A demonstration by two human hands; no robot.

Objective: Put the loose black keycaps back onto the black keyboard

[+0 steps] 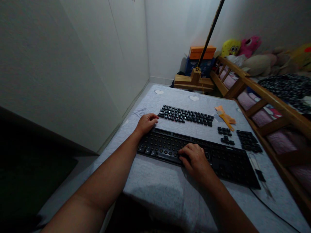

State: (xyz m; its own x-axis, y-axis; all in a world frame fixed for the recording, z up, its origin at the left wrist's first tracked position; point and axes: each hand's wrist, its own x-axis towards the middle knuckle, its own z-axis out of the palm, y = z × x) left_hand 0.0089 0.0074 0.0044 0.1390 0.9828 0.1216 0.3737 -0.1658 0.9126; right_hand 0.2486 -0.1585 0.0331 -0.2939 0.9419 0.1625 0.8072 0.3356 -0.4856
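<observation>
A black keyboard lies across the table, most of its keycaps off and its round key mounts showing; a few keys and the long bar remain along its near left edge. My right hand rests on its lower middle, fingers bent and pressed together; anything between the fingertips is hidden. My left hand is beyond the keyboard's far left corner, its fingers curled together beside the left end of the loose keycaps, which are laid out in rows. Whether it pinches a keycap is too small to tell.
Smaller keycap groups lie at the right. An orange cloth with a yellow-handled brush lies behind them. A metal tool and a cable are right of the keyboard. A wooden bed rail borders the table.
</observation>
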